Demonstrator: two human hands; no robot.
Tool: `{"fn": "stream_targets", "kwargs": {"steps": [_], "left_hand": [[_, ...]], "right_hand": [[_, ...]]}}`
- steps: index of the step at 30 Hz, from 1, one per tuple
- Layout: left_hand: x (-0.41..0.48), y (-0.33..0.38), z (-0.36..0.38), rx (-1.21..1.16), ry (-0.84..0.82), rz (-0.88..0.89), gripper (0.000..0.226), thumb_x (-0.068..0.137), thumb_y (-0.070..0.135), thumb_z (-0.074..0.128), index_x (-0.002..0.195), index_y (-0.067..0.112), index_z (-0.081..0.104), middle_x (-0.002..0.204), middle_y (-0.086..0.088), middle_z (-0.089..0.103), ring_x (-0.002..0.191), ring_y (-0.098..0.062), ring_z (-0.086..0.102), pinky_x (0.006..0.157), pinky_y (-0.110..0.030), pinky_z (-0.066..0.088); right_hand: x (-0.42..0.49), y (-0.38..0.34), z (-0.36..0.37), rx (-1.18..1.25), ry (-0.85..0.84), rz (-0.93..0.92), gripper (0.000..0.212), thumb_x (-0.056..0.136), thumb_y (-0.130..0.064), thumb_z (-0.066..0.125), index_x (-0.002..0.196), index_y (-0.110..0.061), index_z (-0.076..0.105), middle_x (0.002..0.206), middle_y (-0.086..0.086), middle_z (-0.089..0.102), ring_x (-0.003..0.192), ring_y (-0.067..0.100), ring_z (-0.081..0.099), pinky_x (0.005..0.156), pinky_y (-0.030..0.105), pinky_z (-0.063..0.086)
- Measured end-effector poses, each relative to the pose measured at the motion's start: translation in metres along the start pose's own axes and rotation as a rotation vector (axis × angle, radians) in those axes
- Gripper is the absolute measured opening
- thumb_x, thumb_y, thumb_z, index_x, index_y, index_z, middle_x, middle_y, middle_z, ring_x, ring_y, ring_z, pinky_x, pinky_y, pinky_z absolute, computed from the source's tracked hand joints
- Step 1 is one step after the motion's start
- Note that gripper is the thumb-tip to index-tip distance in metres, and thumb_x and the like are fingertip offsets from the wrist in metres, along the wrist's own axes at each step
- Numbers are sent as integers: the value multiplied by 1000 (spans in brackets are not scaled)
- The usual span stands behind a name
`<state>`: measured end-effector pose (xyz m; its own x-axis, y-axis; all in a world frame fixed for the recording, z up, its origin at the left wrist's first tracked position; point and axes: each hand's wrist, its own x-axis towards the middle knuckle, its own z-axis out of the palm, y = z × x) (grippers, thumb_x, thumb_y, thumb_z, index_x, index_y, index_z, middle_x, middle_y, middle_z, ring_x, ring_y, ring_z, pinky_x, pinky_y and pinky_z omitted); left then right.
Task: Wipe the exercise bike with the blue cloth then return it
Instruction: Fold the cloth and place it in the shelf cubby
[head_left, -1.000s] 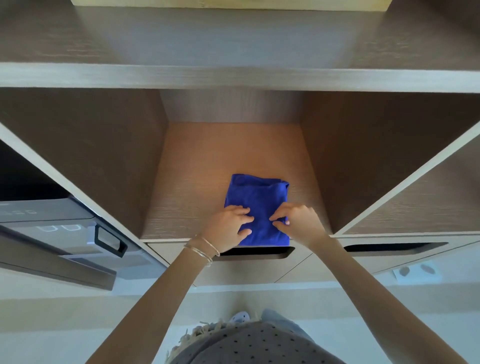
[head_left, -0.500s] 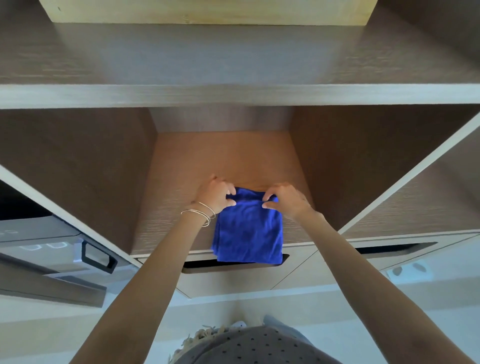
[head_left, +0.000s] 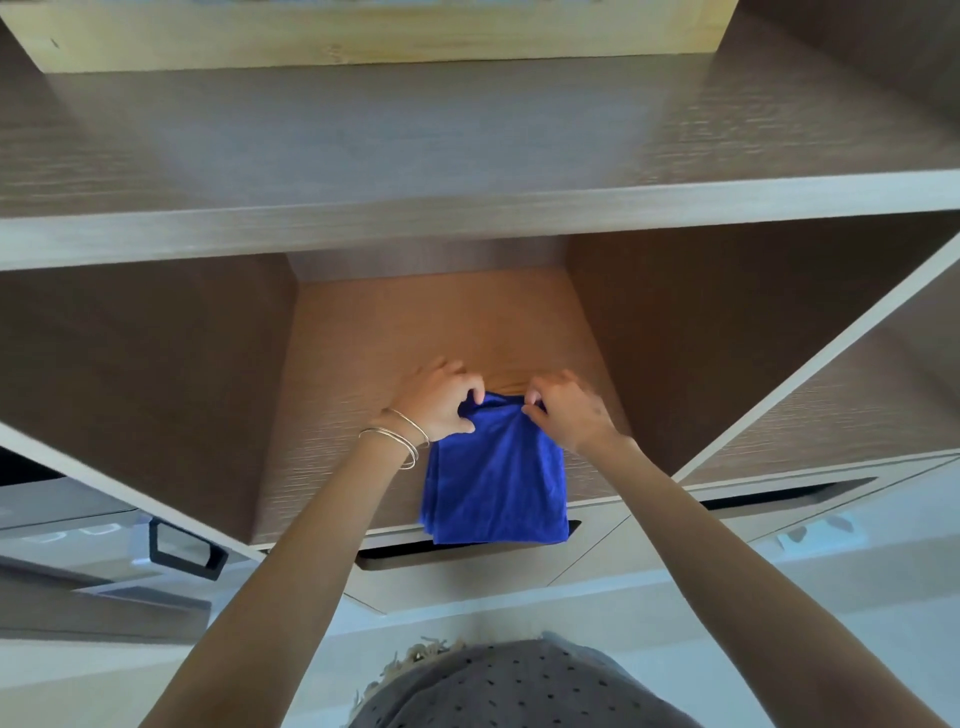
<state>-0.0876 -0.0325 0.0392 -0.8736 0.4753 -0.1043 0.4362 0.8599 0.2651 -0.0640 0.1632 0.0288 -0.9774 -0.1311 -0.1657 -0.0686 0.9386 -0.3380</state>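
Note:
The folded blue cloth (head_left: 496, 475) lies on the floor of a wooden shelf compartment (head_left: 363, 364), its near edge hanging slightly over the shelf's front lip. My left hand (head_left: 439, 402), with thin bangles on the wrist, pinches the cloth's far left corner. My right hand (head_left: 569, 410) pinches the far right corner. Both hands grip the far edge, bunching it a little. The exercise bike is not in view.
A wide shelf board (head_left: 467, 228) runs overhead with a pale wooden box (head_left: 363, 36) on top. Compartment side walls close in left and right. Below the shelf are drawer fronts with slot handles (head_left: 779, 496). A grey appliance with a black handle (head_left: 182, 548) sits lower left.
My hands moved from the cloth's near edge to its far edge and took hold of the two far corners. The cloth now overhangs the shelf front a little more.

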Motion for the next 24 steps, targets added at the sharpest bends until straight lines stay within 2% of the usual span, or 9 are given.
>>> {"fn": "stream_targets", "kwargs": {"steps": [5, 8, 11, 14, 18, 21, 24], "left_hand": [[6, -2, 0, 74, -147, -63, 20, 77, 35, 70, 91, 22, 65, 99, 1, 64, 101, -22, 49, 87, -34, 41], [10, -4, -8, -67, -245, -123, 13, 76, 27, 69, 79, 23, 58, 93, 1, 64, 90, -23, 58, 77, -34, 46], [16, -2, -15, -164, -92, -145, 18, 80, 11, 62, 71, 21, 50, 82, -3, 62, 81, -28, 59, 73, -33, 45], [17, 1, -14, -74, 92, -151, 23, 81, 5, 58, 69, 22, 48, 81, -5, 67, 80, -29, 61, 86, -37, 44], [10, 6, 2, -153, 62, -191, 8, 86, 19, 61, 80, 17, 57, 87, -5, 69, 85, -28, 64, 82, -39, 50], [2, 6, 10, -141, -7, -226, 19, 85, 37, 64, 86, 18, 63, 94, 1, 69, 91, -22, 62, 86, -37, 47], [-1, 2, 9, -88, -28, -240, 19, 81, 35, 68, 92, 20, 64, 101, 2, 69, 99, -23, 61, 90, -36, 42]], "right_hand": [[2, 3, 7, -98, 78, -10, 17, 90, -35, 55, 98, -23, 65, 118, -1, 51, 124, 24, 31, 99, 37, 37], [3, 4, 7, -61, 80, -1, 16, 88, -36, 57, 95, -25, 68, 119, -2, 50, 126, 23, 30, 101, 37, 37], [3, 4, 8, -40, 105, -8, 15, 87, -35, 60, 91, -24, 69, 121, -2, 49, 124, 23, 29, 99, 38, 39], [1, 3, 10, -42, 152, 1, 15, 86, -35, 62, 91, -23, 69, 124, 0, 47, 125, 25, 29, 100, 40, 37], [0, 2, 12, -85, 191, 37, 20, 87, -37, 60, 95, -21, 69, 126, 2, 47, 125, 27, 29, 98, 41, 36], [-1, 1, 13, -89, 221, 60, 24, 89, -37, 57, 100, -18, 67, 127, 3, 46, 125, 28, 31, 98, 41, 37], [-3, 0, 12, -81, 195, 70, 25, 90, -37, 56, 104, -18, 66, 129, 4, 45, 125, 28, 31, 100, 42, 36]]}}
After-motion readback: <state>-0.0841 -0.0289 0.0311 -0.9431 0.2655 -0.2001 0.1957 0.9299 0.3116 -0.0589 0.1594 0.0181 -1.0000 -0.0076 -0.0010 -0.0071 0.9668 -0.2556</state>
